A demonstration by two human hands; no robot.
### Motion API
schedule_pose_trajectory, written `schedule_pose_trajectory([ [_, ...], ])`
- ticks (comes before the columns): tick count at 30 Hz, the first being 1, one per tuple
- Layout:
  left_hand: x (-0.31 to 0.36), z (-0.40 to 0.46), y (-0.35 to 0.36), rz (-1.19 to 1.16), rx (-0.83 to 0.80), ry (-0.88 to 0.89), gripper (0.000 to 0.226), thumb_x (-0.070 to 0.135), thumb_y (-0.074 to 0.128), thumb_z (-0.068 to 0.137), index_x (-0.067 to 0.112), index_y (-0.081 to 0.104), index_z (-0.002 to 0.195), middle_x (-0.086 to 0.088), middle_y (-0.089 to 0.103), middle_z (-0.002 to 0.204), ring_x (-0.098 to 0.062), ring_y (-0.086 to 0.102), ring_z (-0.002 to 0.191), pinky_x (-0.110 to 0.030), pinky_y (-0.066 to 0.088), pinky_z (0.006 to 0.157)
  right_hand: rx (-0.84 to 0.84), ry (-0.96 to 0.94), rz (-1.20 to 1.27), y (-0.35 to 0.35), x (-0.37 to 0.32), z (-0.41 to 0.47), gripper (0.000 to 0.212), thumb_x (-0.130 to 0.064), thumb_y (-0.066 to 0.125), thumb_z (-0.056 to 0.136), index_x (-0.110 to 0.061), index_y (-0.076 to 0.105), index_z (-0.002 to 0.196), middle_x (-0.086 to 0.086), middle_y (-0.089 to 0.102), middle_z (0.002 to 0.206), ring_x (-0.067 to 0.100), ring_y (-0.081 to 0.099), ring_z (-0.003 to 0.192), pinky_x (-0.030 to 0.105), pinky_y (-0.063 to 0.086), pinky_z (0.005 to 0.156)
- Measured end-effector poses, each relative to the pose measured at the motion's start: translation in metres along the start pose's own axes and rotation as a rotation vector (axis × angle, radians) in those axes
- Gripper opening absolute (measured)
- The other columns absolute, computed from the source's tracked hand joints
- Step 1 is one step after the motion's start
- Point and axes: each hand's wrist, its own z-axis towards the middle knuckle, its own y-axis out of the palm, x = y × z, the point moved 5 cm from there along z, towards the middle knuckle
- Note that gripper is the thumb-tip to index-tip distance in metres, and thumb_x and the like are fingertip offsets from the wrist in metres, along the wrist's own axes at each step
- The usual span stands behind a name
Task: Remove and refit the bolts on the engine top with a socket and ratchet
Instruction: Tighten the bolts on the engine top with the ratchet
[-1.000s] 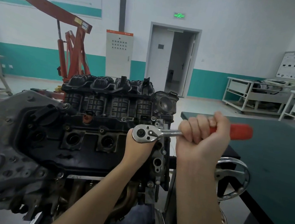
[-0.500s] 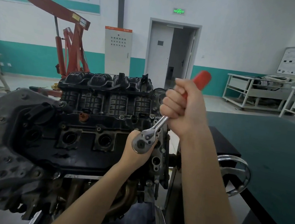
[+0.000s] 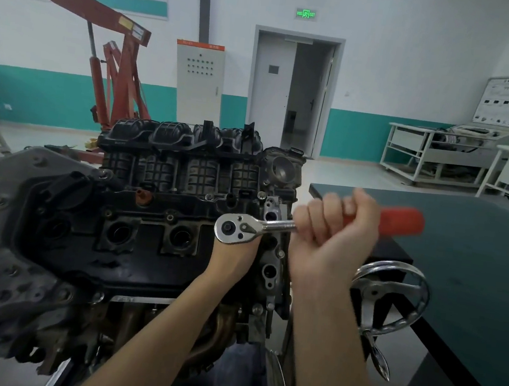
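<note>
Swung back level, ratchet (image 3: 243, 228) handle points right | right hand (image 3: 334, 230) grips red handle | left hand (image 3: 233, 254) steadies ratchet head on engine (image 3: 149, 212), fingers hidden

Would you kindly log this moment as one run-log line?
right hand: grips ratchet by red handle | left hand: under ratchet head, grip hidden | engine: socket and bolt not visible
</note>
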Motion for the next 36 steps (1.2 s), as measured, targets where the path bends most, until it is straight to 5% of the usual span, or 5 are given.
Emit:
schedule_pose_trajectory([
  [7,0.002,-0.004,0.004,0.054,-0.142,0.07,0.059,0.001,0.054,0.09,0.03,0.043,0.04,0.016,0.036,0.038,0.001,0.036,0.039,-0.007,0.03,0.047,-0.302,0.455,-0.382,0.051,0.023,0.04,0.044,-0.011,0.042,0.096,-0.018,0.034,0.053,-0.009,0.025,0.037,0.004,0.02,0.028,0.013,0.02,0.029],
  [13,-0.005,-0.003,-0.001,-0.062,-0.048,-0.031,0.058,-0.002,0.052,0.087,0.029,0.044,0.039,0.015,0.037,0.039,0.001,0.033,0.038,-0.009,0.027,0.04,-0.044,0.086,-0.071,0.013,0.004,0.009,0.041,-0.011,0.041,0.096,-0.02,0.033,0.057,-0.009,0.023,0.039,0.006,0.016,0.031,0.016,0.021,0.031],
  [16,-0.001,-0.001,-0.001,-0.019,-0.047,0.004,0.036,-0.012,0.049,0.083,0.01,0.047,0.054,0.012,0.04,0.049,0.001,0.034,0.047,-0.013,0.03,0.048,0.056,-0.091,0.032,-0.007,-0.001,-0.016,0.042,-0.013,0.038,0.096,-0.021,0.032,0.055,-0.009,0.022,0.039,0.007,0.015,0.032,0.017,0.022,0.033],
  [29,0.008,-0.007,0.003,0.012,-0.096,0.004,0.056,0.001,0.056,0.089,0.03,0.033,0.047,0.016,0.037,0.037,0.001,0.035,0.035,-0.007,0.027,0.041,-0.295,0.439,-0.383,0.053,0.025,0.036,0.041,-0.01,0.042,0.095,-0.017,0.033,0.056,-0.009,0.025,0.037,0.004,0.019,0.029,0.014,0.02,0.029],
  [36,0.005,-0.004,-0.002,-0.042,-0.019,-0.088,0.048,0.003,0.06,0.085,0.028,0.045,0.047,0.018,0.047,0.042,0.004,0.042,0.041,-0.009,0.033,0.046,0.043,-0.016,0.004,0.001,0.0,-0.006,0.042,-0.011,0.041,0.096,-0.02,0.033,0.056,-0.009,0.023,0.04,0.007,0.016,0.033,0.018,0.022,0.033],
])
